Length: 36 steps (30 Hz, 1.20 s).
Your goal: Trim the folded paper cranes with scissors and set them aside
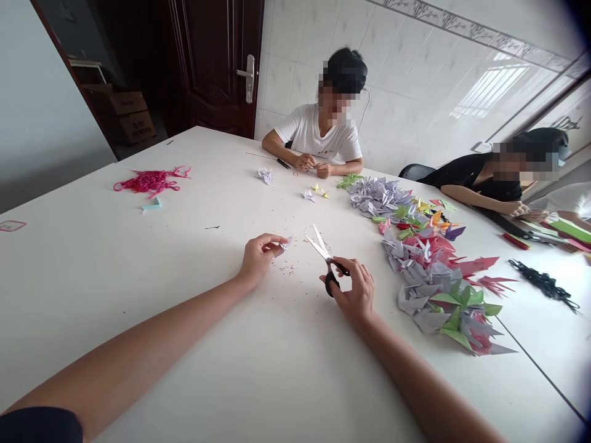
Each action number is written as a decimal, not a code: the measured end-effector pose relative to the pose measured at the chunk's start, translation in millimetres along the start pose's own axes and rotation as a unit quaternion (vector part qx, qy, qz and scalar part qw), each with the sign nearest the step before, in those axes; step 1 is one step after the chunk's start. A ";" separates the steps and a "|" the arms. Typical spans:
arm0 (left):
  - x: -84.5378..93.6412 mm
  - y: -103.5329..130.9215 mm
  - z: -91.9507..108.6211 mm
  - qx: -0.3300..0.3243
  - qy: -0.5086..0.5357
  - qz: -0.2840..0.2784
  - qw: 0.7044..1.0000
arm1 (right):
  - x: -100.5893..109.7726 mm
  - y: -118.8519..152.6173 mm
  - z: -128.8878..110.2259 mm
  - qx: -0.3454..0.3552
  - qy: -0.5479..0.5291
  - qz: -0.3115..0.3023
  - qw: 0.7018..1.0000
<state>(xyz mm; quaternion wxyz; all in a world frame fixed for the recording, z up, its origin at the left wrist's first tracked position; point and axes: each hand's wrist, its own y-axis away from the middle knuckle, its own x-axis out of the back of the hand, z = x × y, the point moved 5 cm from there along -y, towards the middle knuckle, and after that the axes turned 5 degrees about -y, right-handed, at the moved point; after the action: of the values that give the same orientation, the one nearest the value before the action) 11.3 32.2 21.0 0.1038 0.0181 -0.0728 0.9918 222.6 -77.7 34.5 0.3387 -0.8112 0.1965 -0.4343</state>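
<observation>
Black-handled scissors (329, 260) gripped by right fingers (355, 269) above surface (194, 369), parted blades aimed forward-left, long axis slanting; lilac paper (287, 243) pinched by left fingers (273, 239), tip toward upper right.

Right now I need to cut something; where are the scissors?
In the head view, the scissors are in the right hand, blades open, between the left hand and the folded-paper pile.

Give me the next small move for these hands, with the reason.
I'd bring the scissors in the right hand toward the folded paper in the left hand: the blades stand open, pointing its way but short of it, and tiny scraps lie on the table nearby.
</observation>
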 end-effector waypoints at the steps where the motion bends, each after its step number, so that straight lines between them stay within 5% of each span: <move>1: 0.0 -0.1 0.4 -0.008 -0.001 0.001 1.000 | -1.1 0.6 2.2 -0.010 0.001 -0.003 1.000; 6: 0.4 -0.8 0.3 -0.032 0.002 0.005 0.999 | -7.4 2.6 11.7 -0.053 -0.032 -0.038 0.997; 16: 1.4 -0.7 -3.6 0.000 -0.017 0.003 1.000 | -3.9 2.1 18.3 -0.116 -0.063 0.027 0.991; 32: 5.4 -4.1 -11.1 0.046 -0.022 0.023 0.998 | -15.7 -0.9 23.2 -0.110 -0.152 -0.020 0.982; 36: 10.7 -20.8 -17.0 0.165 0.054 -0.025 0.984 | -15.7 -3.3 26.2 -0.130 -0.169 -0.015 0.977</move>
<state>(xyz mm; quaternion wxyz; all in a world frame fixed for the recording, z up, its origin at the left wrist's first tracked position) 4.8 57.0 7.6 0.1277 -0.0166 0.0984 0.9868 236.0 -55.8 17.7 0.2520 -0.9127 0.1790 -0.2672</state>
